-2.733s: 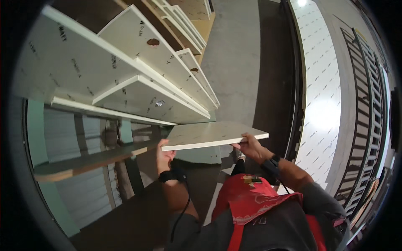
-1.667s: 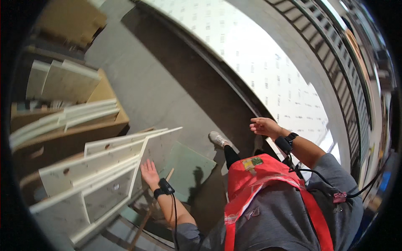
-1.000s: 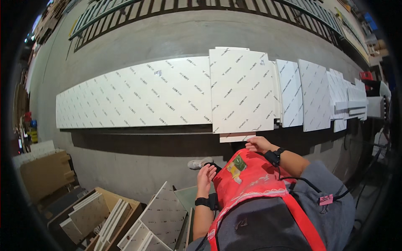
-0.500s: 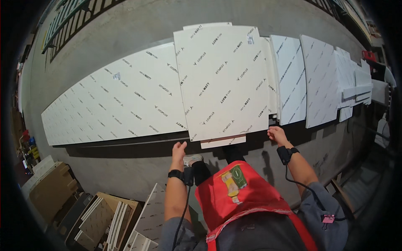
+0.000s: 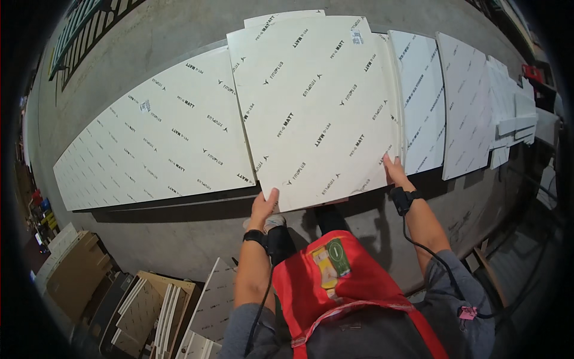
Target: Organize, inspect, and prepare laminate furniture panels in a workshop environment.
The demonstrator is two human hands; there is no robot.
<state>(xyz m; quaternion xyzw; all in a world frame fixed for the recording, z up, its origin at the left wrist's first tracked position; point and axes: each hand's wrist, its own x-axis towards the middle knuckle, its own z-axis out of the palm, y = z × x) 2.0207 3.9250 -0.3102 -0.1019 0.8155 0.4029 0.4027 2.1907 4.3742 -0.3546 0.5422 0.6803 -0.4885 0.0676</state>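
A large white panel (image 5: pixel 314 113) with dark print all over it lies in front of me and looks closer than the boards around it. My left hand (image 5: pixel 262 209) is closed on its near left corner, thumb on top and fingers out of sight beneath. Over at the near right corner, my right hand (image 5: pixel 394 170) grips the same panel, its thumb on the printed face. A small label (image 5: pixel 357 37) sits near the far right corner. Part of another white board (image 5: pixel 284 18) shows past the panel's far edge.
To the left lies a long white printed board (image 5: pixel 155 131). Further white panels (image 5: pixel 421 102) stand in line on the right, with smaller white pieces (image 5: pixel 514 119) stacked beyond. Upright offcuts fill a wooden box (image 5: pixel 146 278) at lower left. A railing (image 5: pixel 78 36) runs along the far left.
Both hands have closed on the panel's near corners. The panel has come nearer and its near edge now covers most of the strip below it.
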